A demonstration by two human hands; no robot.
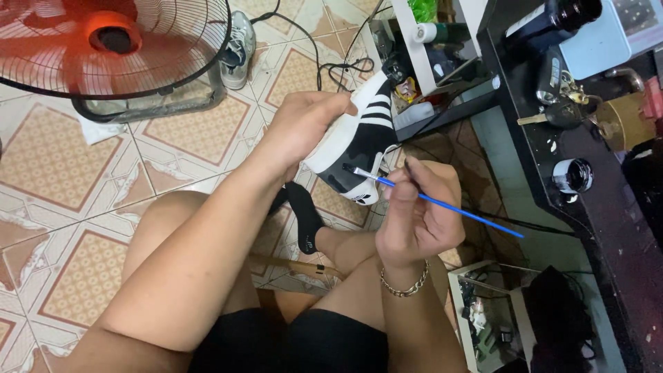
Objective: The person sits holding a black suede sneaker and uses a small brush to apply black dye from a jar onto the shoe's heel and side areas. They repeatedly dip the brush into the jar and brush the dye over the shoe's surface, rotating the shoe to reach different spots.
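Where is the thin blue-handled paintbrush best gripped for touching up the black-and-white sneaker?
Probably low on the blue handle, near the bristle end, pinched from the right as the right hand does: the tip meets the sneaker, the long tail trails free.

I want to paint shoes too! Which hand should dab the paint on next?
Probably the right hand: it holds the blue brush, tip at the black-and-white shoe. The left hand grips the shoe.

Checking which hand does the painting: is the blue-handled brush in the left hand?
No, the right hand grips the blue-handled brush, while the left hand holds the black-and-white shoe.
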